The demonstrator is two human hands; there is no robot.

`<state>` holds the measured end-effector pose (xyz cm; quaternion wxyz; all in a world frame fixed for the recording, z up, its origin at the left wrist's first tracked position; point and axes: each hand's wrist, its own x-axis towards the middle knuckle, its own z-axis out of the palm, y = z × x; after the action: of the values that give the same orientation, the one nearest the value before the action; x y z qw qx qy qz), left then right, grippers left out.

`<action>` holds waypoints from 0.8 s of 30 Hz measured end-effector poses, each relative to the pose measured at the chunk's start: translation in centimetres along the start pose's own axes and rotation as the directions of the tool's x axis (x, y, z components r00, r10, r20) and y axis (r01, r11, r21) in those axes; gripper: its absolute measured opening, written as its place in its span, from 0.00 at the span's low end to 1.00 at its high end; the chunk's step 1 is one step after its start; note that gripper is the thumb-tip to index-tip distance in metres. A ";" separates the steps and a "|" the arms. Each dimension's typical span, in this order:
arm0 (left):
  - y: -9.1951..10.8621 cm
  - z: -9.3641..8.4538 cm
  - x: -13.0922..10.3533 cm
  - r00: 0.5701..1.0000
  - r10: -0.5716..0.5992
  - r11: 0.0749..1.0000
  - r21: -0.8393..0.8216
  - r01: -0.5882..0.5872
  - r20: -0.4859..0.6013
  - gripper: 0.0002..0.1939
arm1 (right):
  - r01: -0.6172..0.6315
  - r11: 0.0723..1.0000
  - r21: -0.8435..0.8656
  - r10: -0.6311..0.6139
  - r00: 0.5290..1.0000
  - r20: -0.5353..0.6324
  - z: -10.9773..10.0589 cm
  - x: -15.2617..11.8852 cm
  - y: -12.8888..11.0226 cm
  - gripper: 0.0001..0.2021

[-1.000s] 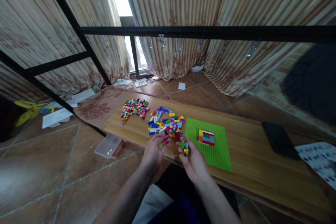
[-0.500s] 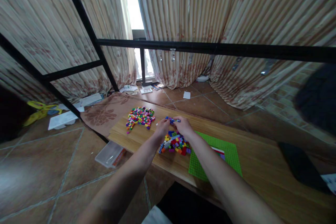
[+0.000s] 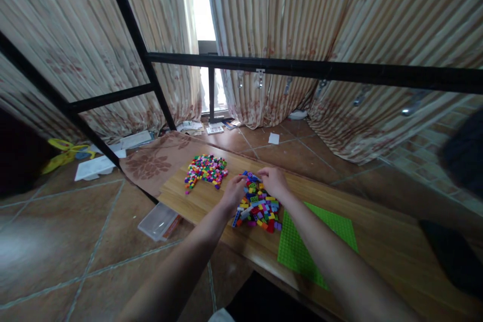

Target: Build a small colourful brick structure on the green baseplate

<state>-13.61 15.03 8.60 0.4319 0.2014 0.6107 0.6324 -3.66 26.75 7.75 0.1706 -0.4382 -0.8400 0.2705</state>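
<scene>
The fingers of the left hand (image 3: 234, 192) and right hand (image 3: 275, 182) are loosely curled; how far they are parted, and whether a brick is gripped by either, cannot be told. Blue bricks (image 3: 250, 176) are seen between the two sets of fingertips, at the far edge of the pile (image 3: 260, 207), which is spread over the tabletop (image 3: 388, 231). The green baseplate (image 3: 298, 249) is partly covered by the right forearm.
</scene>
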 end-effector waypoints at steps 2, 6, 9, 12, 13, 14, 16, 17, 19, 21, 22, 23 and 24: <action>0.3 -0.5 -0.5 1.000 0.000 1.000 -0.005 0.000 0.008 0.10 | 0.025 0.997 -0.078 -0.024 1.000 0.014 -0.1 0.3 -0.3 0.16; 0.4 -1.7 -1.5 1.000 -0.020 1.000 -0.007 0.020 0.002 0.12 | 0.104 0.976 -0.194 -0.087 0.992 0.093 0.5 0.6 -0.9 0.18; 0.2 -2.5 -2.0 0.999 -0.036 0.999 -0.006 0.036 -0.010 0.13 | 0.154 0.958 -0.243 -0.123 0.983 0.139 0.9 0.5 -1.1 0.19; 0.0 -3.0 -2.5 0.999 -0.038 0.999 0.001 0.038 0.001 0.14 | 0.185 0.949 -0.256 -0.148 0.977 0.156 0.9 0.5 -1.1 0.16; 0.0 -3.1 -2.6 0.999 -0.036 0.999 0.003 0.036 0.005 0.14 | 0.191 0.949 -0.251 -0.155 0.976 0.154 0.8 0.5 -1.0 0.14; 0.0 -3.1 -2.7 0.999 -0.033 0.999 0.002 0.033 0.007 0.14 | 0.195 0.951 -0.241 -0.163 0.976 0.148 0.6 0.4 -1.0 0.13; 0.0 -3.0 -3.0 1.000 -0.023 1.000 -0.002 0.023 0.004 0.15 | 0.201 0.957 -0.207 -0.179 0.976 0.121 0.3 0.2 -1.0 0.11; 0.0 -2.9 -3.2 1.000 -0.018 1.000 -0.009 0.018 0.003 0.16 | 0.202 0.962 -0.185 -0.186 0.977 0.103 0.1 -0.2 -1.1 0.11; 0.0 -2.6 -3.7 1.000 -0.014 0.999 -0.037 0.014 0.004 0.19 | 0.211 0.969 -0.131 -0.203 0.977 0.068 -0.3 -1.5 -1.2 0.12; 0.1 -2.2 -4.4 0.999 -0.023 0.997 -0.078 0.026 0.042 0.21 | 0.234 0.972 -0.001 -0.234 0.972 0.018 -0.5 -3.6 -1.4 0.13; 0.2 -2.0 -4.8 0.996 -0.033 0.994 -0.102 0.042 0.083 0.22 | 0.256 0.952 0.166 -0.252 0.967 -0.043 -0.5 -4.9 -1.6 0.12; 0.2 -1.8 -5.2 0.990 -0.046 0.991 -0.122 0.063 0.134 0.23 | 0.277 0.905 0.325 -0.257 0.961 -0.102 -0.6 -6.4 -1.7 0.12; 0.2 -1.6 -5.7 0.980 -0.061 0.987 -0.134 0.087 0.189 0.23 | 0.286 0.858 0.427 -0.250 0.958 -0.140 -0.7 -8.0 -1.8 0.12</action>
<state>-11.82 9.55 10.04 0.5232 0.2051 0.5285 0.6363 -0.02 19.49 8.96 0.3352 -0.2771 -0.8016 0.4102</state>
